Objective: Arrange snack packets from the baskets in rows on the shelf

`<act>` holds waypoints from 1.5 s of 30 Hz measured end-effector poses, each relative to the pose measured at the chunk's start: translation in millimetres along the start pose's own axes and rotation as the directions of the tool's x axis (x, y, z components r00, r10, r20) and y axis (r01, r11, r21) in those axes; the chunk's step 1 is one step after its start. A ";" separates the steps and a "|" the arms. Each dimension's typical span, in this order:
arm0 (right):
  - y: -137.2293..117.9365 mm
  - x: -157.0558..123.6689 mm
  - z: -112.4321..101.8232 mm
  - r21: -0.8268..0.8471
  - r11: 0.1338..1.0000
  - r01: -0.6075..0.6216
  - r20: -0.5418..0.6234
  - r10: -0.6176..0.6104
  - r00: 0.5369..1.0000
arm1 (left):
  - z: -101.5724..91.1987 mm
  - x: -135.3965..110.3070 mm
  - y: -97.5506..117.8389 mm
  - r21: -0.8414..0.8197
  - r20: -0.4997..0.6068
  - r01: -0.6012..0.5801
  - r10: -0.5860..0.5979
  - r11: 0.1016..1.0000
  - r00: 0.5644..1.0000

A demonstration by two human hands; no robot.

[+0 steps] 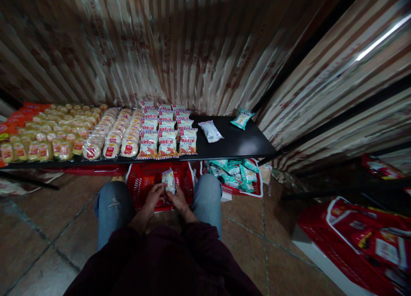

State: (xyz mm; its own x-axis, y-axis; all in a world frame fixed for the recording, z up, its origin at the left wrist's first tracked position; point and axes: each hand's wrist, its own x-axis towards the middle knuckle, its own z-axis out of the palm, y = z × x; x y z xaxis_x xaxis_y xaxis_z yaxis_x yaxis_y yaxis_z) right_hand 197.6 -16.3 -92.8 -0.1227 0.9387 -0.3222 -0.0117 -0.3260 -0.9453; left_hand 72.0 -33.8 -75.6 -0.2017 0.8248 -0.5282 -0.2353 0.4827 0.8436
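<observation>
Both of my hands hold one small snack packet [168, 180] upright over a red plastic basket [146, 185] between my knees. My left hand [154, 197] grips its lower left side and my right hand [177, 199] its lower right side, fingers closed round it. In front of me a low black shelf [237, 144] carries neat rows of packets: red and white snack bags [167, 143], round pale cakes [111, 149] and yellow wrapped pieces [41, 148]. A white packet [210, 131] and a teal packet [242, 118] lie loose on the shelf's bare right end.
A second red basket [257, 186] with several teal packets stands under the shelf at the right. A red printed carton [362, 240] lies on the tiled floor at the far right. A striped curtain [180, 43] hangs behind the shelf.
</observation>
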 end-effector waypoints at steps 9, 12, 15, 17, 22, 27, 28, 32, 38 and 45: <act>4.1 3.1 -8.4 0.232 0.968 -0.093 -0.031 0.103 0.994 | -1.8 6.9 -5.6 0.079 -0.125 0.010 0.000 0.997 0.992; -0.7 1.9 -7.7 0.347 0.929 -0.129 -0.023 0.145 0.989 | -3.0 7.3 -9.2 0.086 -0.101 0.039 -0.030 0.996 0.994; -5.5 1.0 -6.9 0.403 0.902 -0.151 -0.038 0.182 0.983 | -3.6 5.4 -12.1 0.089 -0.053 0.053 -0.049 0.995 0.997; -6.7 0.9 -7.2 0.414 0.896 -0.160 -0.042 0.194 0.980 | -4.1 3.6 -13.0 0.082 -0.017 0.044 -0.043 0.996 0.999; -4.6 1.6 -9.7 0.352 0.921 -0.165 -0.044 0.193 0.980 | -6.3 0.2 -12.9 0.081 0.027 0.017 -0.019 0.997 0.999; -7.6 -2.1 -12.2 0.268 0.954 -0.132 -0.024 0.143 0.989 | -7.5 -1.3 -9.4 0.094 0.023 -0.027 0.025 0.995 0.999; -9.1 -3.4 -12.6 0.248 0.961 -0.121 -0.010 0.127 0.992 | -7.5 -1.4 -8.5 0.096 0.026 -0.045 0.043 0.994 0.999; -15.1 -8.2 -13.9 0.192 0.977 -0.095 0.019 0.093 0.996 | -6.8 -1.9 -6.4 0.155 0.014 -0.111 0.110 0.982 0.994; -23.1 -11.8 -15.9 0.268 0.957 -0.107 0.033 0.102 0.994 | -4.4 -6.5 -2.1 0.153 0.023 -0.173 0.171 0.973 0.985; -30.0 -14.5 -18.7 0.279 0.952 -0.125 0.084 0.106 0.991 | -2.5 -13.3 10.7 0.124 -0.025 -0.120 0.124 0.985 0.992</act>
State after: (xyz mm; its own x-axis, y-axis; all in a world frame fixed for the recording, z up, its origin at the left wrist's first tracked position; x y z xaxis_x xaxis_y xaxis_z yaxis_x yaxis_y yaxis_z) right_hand 218.2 -18.0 -60.8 -0.2058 0.8863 -0.4149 -0.2723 -0.4591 -0.8456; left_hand 69.8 -40.4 -59.7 -0.2531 0.8707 -0.4216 -0.0900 0.4127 0.9064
